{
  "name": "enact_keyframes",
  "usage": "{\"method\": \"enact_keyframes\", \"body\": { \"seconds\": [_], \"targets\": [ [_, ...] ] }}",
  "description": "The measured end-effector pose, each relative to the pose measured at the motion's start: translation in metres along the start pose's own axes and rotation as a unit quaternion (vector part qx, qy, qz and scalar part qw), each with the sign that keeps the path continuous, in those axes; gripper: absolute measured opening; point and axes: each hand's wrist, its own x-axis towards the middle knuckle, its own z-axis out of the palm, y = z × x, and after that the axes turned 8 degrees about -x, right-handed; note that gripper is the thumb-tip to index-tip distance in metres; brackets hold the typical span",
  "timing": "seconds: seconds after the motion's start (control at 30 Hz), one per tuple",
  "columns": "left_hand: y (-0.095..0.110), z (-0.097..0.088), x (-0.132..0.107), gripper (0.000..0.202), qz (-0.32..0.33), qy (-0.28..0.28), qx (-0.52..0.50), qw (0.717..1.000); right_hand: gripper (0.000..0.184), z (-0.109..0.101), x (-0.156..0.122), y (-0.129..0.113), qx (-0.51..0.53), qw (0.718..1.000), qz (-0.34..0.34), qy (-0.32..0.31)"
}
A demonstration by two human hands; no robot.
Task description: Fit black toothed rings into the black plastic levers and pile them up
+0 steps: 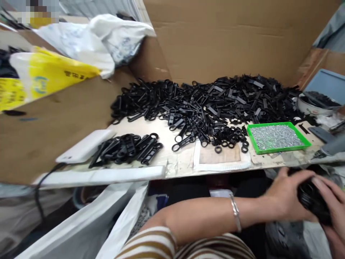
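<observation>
At the lower right, my left hand [287, 196] and my right hand [332, 201] are closed together around a bundle of black plastic parts [314, 201]. They hold it below the table's front edge, over dark and pale plastic bags. Blur and my fingers hide the exact shape of the bundle. Nearest on the table are a green tray [279, 151] of small silvery metal pins and a grey power screwdriver [329, 149]. Small black rings [229, 136] lie left of the tray. A separate heap of black ring-ended parts [129, 147] sits at the front left.
A large pile of black parts [215, 97] runs along the back against a cardboard wall [229, 39]. A white power bank [84, 145] with a black cable lies at the left. At the right stands a white bowl [309, 106]. A white sack [88, 219] hangs below the table.
</observation>
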Motion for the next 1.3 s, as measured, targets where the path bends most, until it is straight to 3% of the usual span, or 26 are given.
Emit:
{"method": "enact_keyframes", "body": {
  "seconds": [0.07, 0.17, 0.23, 0.4, 0.53, 0.67, 0.83, 1.0, 1.1, 1.17, 1.23, 1.3],
  "targets": [
    [0.010, -0.043, 0.000, 0.097, 0.021, 0.057, 0.034, 0.998, 0.044, 0.054, 0.017, -0.046, 0.109, 0.993, 0.027, -0.048],
    [0.021, -0.104, 0.006, 0.097, 0.032, 0.160, 0.079, 0.984, 0.038, 0.128, 0.041, -0.099, 0.149, 0.972, -0.063, -0.169],
    [0.026, -0.138, 0.014, 0.099, 0.030, 0.206, 0.113, 0.971, 0.035, 0.167, 0.054, -0.121, 0.160, 0.963, -0.102, -0.189],
    [0.025, -0.206, 0.033, 0.097, 0.003, 0.198, 0.239, 0.951, 0.029, 0.245, 0.075, -0.134, 0.209, 0.955, -0.128, -0.168],
    [0.012, -0.234, 0.037, 0.094, -0.043, 0.200, 0.292, 0.934, 0.028, 0.282, 0.081, -0.126, 0.149, 0.950, -0.217, -0.166],
    [0.013, -0.246, 0.035, 0.090, -0.080, 0.172, 0.334, 0.923, 0.032, 0.290, 0.087, -0.126, 0.053, 0.940, -0.281, -0.185],
    [0.020, -0.267, 0.033, 0.107, -0.090, 0.115, 0.309, 0.940, 0.041, 0.284, 0.096, -0.141, -0.057, 0.901, -0.325, -0.283],
    [0.030, -0.274, 0.016, 0.106, -0.048, 0.082, 0.327, 0.940, 0.050, 0.268, 0.101, -0.151, -0.036, 0.872, -0.313, -0.376],
    [0.034, -0.267, -0.006, 0.087, -0.001, 0.119, 0.363, 0.924, 0.051, 0.258, 0.103, -0.152, -0.003, 0.879, -0.291, -0.377],
    [0.033, -0.255, -0.027, 0.063, 0.042, 0.153, 0.397, 0.904, 0.052, 0.248, 0.105, -0.149, 0.005, 0.893, -0.278, -0.355],
    [0.028, -0.237, -0.051, 0.040, 0.087, 0.171, 0.444, 0.875, 0.050, 0.234, 0.103, -0.143, -0.030, 0.905, -0.291, -0.310],
    [0.019, -0.218, -0.074, 0.035, 0.101, 0.158, 0.501, 0.845, 0.046, 0.216, 0.097, -0.135, -0.113, 0.899, -0.339, -0.254]
  ]
}}
